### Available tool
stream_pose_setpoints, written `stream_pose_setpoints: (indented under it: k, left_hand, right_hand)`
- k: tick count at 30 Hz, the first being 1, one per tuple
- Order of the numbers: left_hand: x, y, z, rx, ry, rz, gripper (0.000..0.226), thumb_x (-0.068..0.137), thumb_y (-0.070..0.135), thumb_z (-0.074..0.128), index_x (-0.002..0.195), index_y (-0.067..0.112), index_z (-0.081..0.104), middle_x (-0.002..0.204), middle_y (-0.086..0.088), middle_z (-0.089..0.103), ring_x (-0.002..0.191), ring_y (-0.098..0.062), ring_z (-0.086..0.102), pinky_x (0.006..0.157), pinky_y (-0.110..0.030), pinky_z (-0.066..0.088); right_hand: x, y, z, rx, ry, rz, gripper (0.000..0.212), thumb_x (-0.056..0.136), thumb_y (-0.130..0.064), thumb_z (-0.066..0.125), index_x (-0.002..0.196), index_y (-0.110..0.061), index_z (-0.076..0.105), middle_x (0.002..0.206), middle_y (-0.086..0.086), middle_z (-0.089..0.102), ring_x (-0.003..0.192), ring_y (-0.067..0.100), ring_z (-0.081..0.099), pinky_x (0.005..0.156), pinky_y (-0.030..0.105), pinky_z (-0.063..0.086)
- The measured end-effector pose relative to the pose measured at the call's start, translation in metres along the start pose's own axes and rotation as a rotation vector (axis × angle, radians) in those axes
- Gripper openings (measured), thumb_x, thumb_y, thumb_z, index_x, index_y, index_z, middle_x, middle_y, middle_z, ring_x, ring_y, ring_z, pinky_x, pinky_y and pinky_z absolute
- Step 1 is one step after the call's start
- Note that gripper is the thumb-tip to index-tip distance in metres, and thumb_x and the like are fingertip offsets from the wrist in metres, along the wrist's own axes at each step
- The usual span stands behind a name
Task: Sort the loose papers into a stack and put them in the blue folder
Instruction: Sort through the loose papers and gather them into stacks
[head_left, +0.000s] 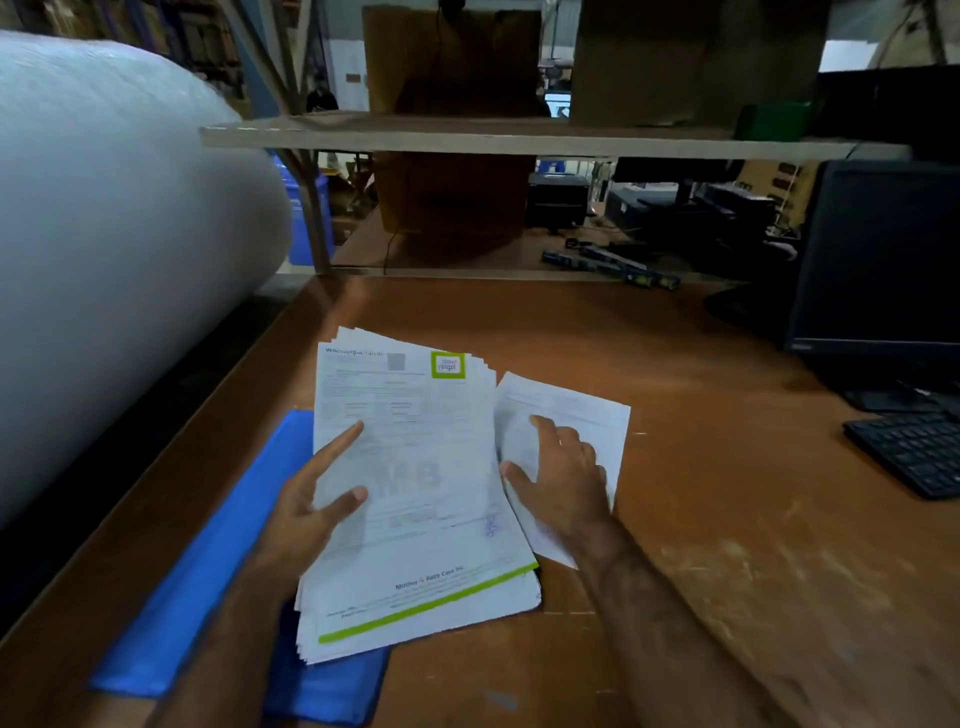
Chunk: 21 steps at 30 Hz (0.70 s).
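**Gathering the last sheet**

The left hand (306, 499) holds the paper stack (415, 499), thumb on top, over the blue folder (208, 561) on the counter (727, 493). The right hand (561, 473) rests spread and flat on a loose sheet (566, 410) beside it. Stacking seems nearly done; next, that sheet likely must slide onto the stack.

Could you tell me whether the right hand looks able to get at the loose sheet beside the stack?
Probably yes: the right hand already rests flat on the loose sheet, with nothing lying between them.
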<state>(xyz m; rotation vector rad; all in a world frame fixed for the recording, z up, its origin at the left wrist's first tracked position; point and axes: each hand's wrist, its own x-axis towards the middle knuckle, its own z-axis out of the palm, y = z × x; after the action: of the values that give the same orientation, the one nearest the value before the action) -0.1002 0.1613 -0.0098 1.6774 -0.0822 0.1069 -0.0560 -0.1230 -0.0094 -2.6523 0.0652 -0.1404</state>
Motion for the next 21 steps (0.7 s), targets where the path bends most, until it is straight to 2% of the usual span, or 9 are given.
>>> stream_pose_setpoints:
  k: [2, 4, 7, 9, 11, 13, 16, 18, 21]
  left_hand:
    - [0.001, -0.005, 0.001, 0.036, 0.007, 0.015, 0.066, 0.092, 0.000, 0.067, 0.139, 0.045, 0.055, 0.120, 0.047, 0.058, 0.119, 0.003, 0.061, 0.082, -0.019, 0.059]
    - [0.002, -0.005, 0.002, 0.053, 0.017, 0.034, 0.068, 0.091, -0.002, 0.068, 0.139, 0.044, 0.055, 0.123, 0.049, 0.055, 0.115, 0.020, 0.055, 0.083, -0.009, 0.053]
    - [0.004, -0.008, 0.001, 0.049, 0.021, 0.046, 0.069, 0.091, -0.005, 0.067, 0.140, 0.041, 0.054, 0.137, 0.034, 0.049, 0.115, 0.024, 0.052, 0.082, -0.005, 0.051]
    - [0.004, -0.008, 0.001, 0.043, 0.023, 0.050, 0.068, 0.090, -0.007, 0.066, 0.141, 0.037, 0.053, 0.139, 0.030, 0.047, 0.114, 0.027, 0.050, 0.078, 0.000, 0.048]
    - [0.004, -0.007, 0.003, 0.041, 0.017, 0.045, 0.068, 0.091, -0.007, 0.066, 0.141, 0.036, 0.053, 0.138, 0.031, 0.046, 0.110, 0.030, 0.049, 0.075, 0.002, 0.047]
    - [0.003, -0.006, 0.004, 0.039, 0.010, 0.046, 0.067, 0.091, -0.007, 0.065, 0.141, 0.036, 0.052, 0.137, 0.031, 0.046, 0.110, 0.029, 0.050, 0.074, 0.002, 0.047]
    - [0.001, -0.004, 0.004, 0.039, 0.020, 0.034, 0.067, 0.092, -0.003, 0.065, 0.140, 0.042, 0.052, 0.137, 0.027, 0.049, 0.116, 0.010, 0.055, 0.075, -0.009, 0.053]
    - [-0.001, -0.004, 0.005, 0.044, 0.034, 0.027, 0.067, 0.093, -0.003, 0.064, 0.140, 0.043, 0.052, 0.139, 0.022, 0.049, 0.113, 0.008, 0.054, 0.072, -0.009, 0.053]
    - [0.000, -0.005, 0.005, 0.044, 0.036, 0.023, 0.068, 0.093, -0.005, 0.063, 0.143, 0.039, 0.051, 0.146, 0.013, 0.046, 0.109, 0.007, 0.054, 0.065, -0.004, 0.052]
  right_hand:
    - [-0.004, 0.013, -0.006, -0.225, -0.077, 0.114, 0.085, 0.087, -0.080, 0.044, 0.156, -0.033, 0.025, 0.164, 0.006, 0.026, 0.147, 0.035, 0.028, 0.115, 0.053, 0.028]
    - [-0.007, 0.029, -0.010, -0.244, -0.173, 0.106, 0.090, 0.085, -0.086, 0.036, 0.158, -0.034, 0.021, 0.169, 0.005, 0.015, 0.153, 0.035, 0.016, 0.119, 0.055, 0.017]
    - [-0.002, 0.068, -0.025, -0.202, -0.327, -0.012, 0.089, 0.085, -0.080, 0.041, 0.160, -0.038, 0.018, 0.171, -0.002, 0.005, 0.157, 0.026, 0.002, 0.124, 0.058, 0.003]
    - [0.005, 0.099, -0.044, -0.131, -0.449, -0.053, 0.081, 0.084, -0.066, 0.053, 0.157, -0.042, 0.025, 0.171, -0.007, 0.008, 0.157, 0.021, -0.002, 0.123, 0.061, 0.003]
    - [0.005, 0.118, -0.062, 0.002, -0.524, -0.015, 0.070, 0.080, -0.051, 0.065, 0.144, -0.050, 0.038, 0.166, -0.012, 0.024, 0.156, 0.020, 0.015, 0.122, 0.058, 0.019]
    - [0.001, 0.119, -0.068, 0.104, -0.494, 0.050, 0.077, 0.071, -0.062, 0.073, 0.139, -0.048, 0.042, 0.159, -0.011, 0.039, 0.143, 0.017, 0.039, 0.115, 0.050, 0.038]
    - [-0.001, 0.102, -0.053, 0.054, -0.349, 0.114, 0.122, 0.054, -0.098, 0.057, 0.156, -0.038, 0.024, 0.167, -0.010, 0.022, 0.154, 0.022, 0.021, 0.123, 0.054, 0.021]
    - [0.000, 0.097, -0.045, -0.010, -0.292, 0.137, 0.114, 0.062, -0.091, 0.059, 0.157, -0.041, 0.020, 0.170, -0.008, 0.010, 0.157, 0.026, 0.010, 0.124, 0.058, 0.015]
    - [0.004, 0.103, -0.055, 0.002, -0.195, 0.215, 0.108, 0.065, -0.077, 0.073, 0.155, -0.040, 0.026, 0.168, 0.002, 0.019, 0.151, 0.034, 0.025, 0.118, 0.055, 0.034]
